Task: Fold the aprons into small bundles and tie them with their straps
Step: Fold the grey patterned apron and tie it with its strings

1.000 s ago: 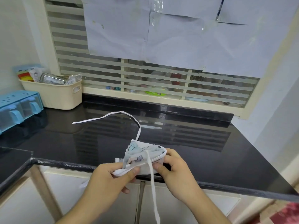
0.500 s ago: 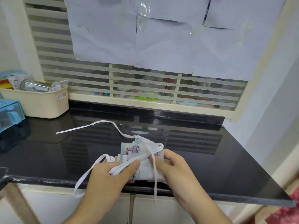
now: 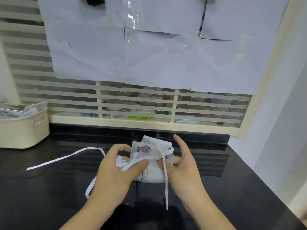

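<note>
At the lower centre of the frame, two bare hands work a folded apron bundle (image 3: 149, 156) just above a glossy black bench (image 3: 49, 188). The left hand (image 3: 116, 171) pinches a white strap (image 3: 137, 161) against the bundle under its thumb; the right hand (image 3: 181, 165) steadies the bundle's right side, forefinger raised straight, the other fingers hidden behind the cloth, so its grip cannot be told. One strap end trails left across the bench, another hangs down at centre. The step looks like wrapping and tying; next likely comes crossing the loose ends and pulling them snug. Compared with half a second ago, the bundle sits farther over the bench and the right forefinger has lifted. A cream basket (image 3: 23, 130) stands at left.
</note>
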A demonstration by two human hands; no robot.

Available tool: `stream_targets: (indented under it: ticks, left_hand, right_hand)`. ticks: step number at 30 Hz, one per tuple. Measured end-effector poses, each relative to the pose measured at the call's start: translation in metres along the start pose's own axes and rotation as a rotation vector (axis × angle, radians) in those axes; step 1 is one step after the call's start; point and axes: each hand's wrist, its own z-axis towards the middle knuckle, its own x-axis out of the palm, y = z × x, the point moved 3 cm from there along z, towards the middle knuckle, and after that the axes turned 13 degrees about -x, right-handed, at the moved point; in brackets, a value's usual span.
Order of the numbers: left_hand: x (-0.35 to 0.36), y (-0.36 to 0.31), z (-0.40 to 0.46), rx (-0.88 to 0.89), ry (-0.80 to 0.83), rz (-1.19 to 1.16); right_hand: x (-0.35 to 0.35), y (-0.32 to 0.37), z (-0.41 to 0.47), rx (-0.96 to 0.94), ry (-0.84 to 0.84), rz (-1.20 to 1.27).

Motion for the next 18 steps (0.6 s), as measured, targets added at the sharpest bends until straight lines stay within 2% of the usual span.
stream_targets:
  ticks: [5,10,14,18]
  left_hand:
    - [0.018,-0.003,0.062,0.001,0.081,0.043]
    - [0.03,0.026,0.092,-0.1,0.045,-0.01]
    - [0.03,0.033,0.111,-0.195,0.045,-0.261]
    - [0.028,0.036,0.116,-0.261,0.174,-0.566]
  right_hand:
    - [-0.01,-0.025,0.065,0.096,0.073,0.039]
    - [-0.005,-0.068,0.085,0.072,-0.075,0.076]
    - [-0.024,-0.084,0.099,0.051,-0.227,0.149]
    - [-0.036,-0.094,0.101,0.117,-0.344,0.302]
